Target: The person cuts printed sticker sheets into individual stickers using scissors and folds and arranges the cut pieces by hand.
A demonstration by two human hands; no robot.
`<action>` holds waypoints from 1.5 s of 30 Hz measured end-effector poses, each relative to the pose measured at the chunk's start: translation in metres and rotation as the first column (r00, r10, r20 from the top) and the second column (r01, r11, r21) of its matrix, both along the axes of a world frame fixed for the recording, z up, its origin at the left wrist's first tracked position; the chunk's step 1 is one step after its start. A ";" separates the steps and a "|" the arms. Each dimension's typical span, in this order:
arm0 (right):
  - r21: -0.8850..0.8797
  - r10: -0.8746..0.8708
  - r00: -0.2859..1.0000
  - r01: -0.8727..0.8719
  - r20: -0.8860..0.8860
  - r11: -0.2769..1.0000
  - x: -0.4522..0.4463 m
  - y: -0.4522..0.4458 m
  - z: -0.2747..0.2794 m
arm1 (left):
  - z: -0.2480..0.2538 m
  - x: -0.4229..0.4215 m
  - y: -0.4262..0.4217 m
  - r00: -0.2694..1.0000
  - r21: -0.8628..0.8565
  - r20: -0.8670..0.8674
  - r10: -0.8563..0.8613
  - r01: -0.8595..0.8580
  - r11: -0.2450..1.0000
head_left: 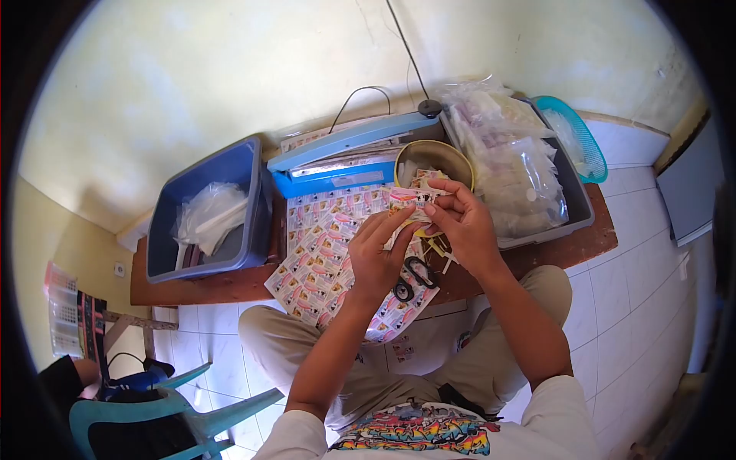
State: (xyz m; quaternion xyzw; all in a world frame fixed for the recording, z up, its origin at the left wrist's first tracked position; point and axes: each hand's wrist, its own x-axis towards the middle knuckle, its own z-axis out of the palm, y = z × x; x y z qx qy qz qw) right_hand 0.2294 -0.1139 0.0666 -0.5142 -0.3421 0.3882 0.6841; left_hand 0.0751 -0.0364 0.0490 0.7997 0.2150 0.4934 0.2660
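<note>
Between my two hands, above the table's middle, is a small printed label piece (410,200) with pink and white print. My left hand (376,247) pinches its left side with fingers and thumb. On its right side, my right hand (464,227) holds it between thumb and fingers. Black-handled scissors (415,279) lie below the hands on printed label sheets (322,253). Behind the label stands a round tin (464,166) with more cut labels inside. Some yellow and white strips (438,247) lie under my right hand.
A dark blue bin (255,201) with plastic bags stands at the left. The blue sealer (337,146) sits behind the sheets. Right of the tin, a grey tub (581,212) holds filled plastic bags, beside a turquoise basket (596,159). A green chair (146,410) is at lower left.
</note>
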 end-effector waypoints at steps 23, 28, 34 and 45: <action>-0.114 -0.204 0.904 0.264 0.376 0.958 0.044 -0.003 0.004 | 0.009 0.032 0.031 0.975 -0.515 0.063 -0.215 0.216 0.830; -0.221 -0.158 0.920 0.248 0.358 0.943 0.053 0.001 0.005 | 0.013 0.034 0.045 0.962 -0.232 -0.212 -0.170 0.120 0.965; -0.196 -0.157 0.868 0.277 0.471 0.941 0.058 0.006 0.000 | 0.012 0.039 0.052 0.961 -0.109 -0.243 -0.134 0.111 0.988; -0.164 -0.195 0.843 0.314 0.502 0.935 0.056 0.009 -0.005 | 0.008 0.042 0.055 0.953 -0.054 -0.280 -0.112 0.101 0.993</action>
